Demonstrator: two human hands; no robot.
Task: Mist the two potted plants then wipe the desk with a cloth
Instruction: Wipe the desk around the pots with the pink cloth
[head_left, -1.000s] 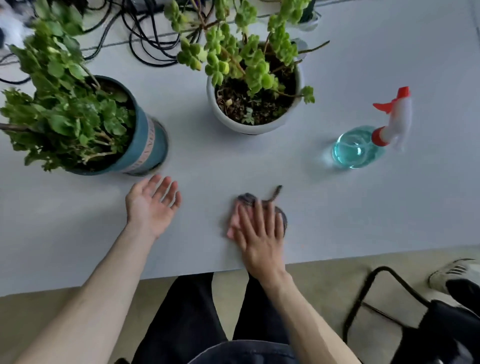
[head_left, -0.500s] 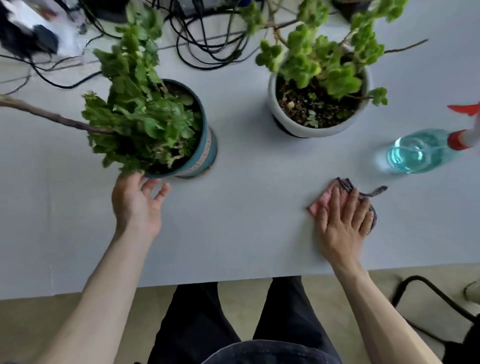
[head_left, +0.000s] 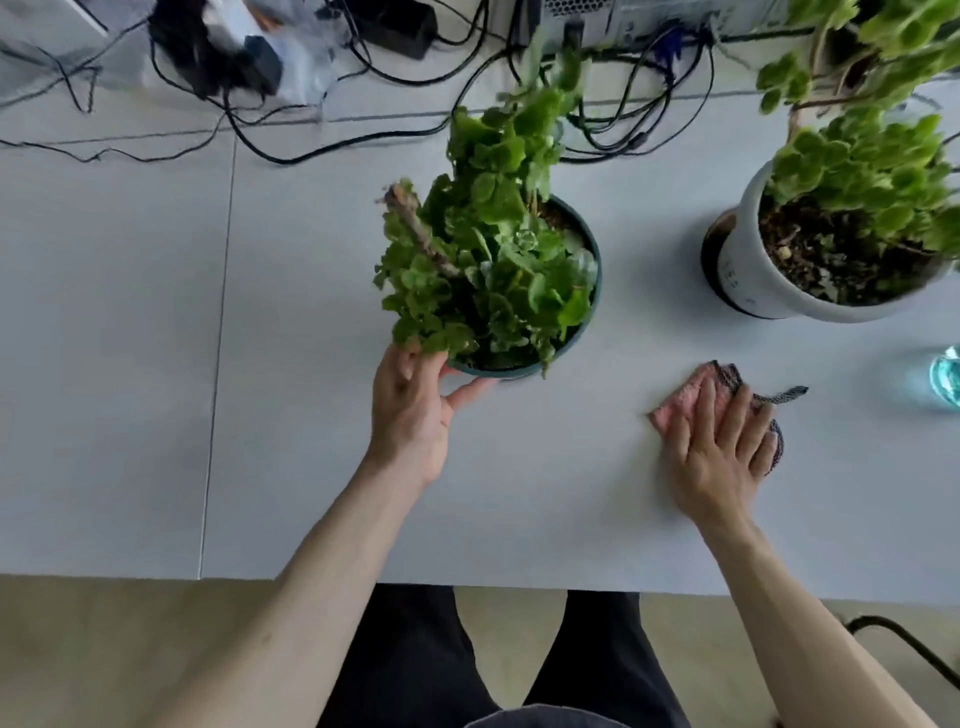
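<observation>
A leafy plant in a teal pot (head_left: 524, 368) stands mid-desk. My left hand (head_left: 413, 410) wraps its near-left side, thumb under the rim and fingers hidden behind leaves. A second plant in a white pot (head_left: 753, 291) stands at the right. My right hand (head_left: 719, 447) lies flat, fingers spread, pressing a pink and dark checked cloth (head_left: 680, 402) onto the white desk (head_left: 291, 415). Only the blue base of the spray bottle (head_left: 946, 375) shows at the right edge.
Black cables (head_left: 395, 130) and a power adapter (head_left: 228, 57) lie tangled along the desk's back. A seam (head_left: 215, 364) runs front to back through the left of the desk. My dark-trousered legs (head_left: 415, 660) and a black chair frame (head_left: 904, 639) are below the front edge.
My left hand has gone from flat on the desk to gripping the teal pot. My right hand has slid the cloth rightward. The view has swung left.
</observation>
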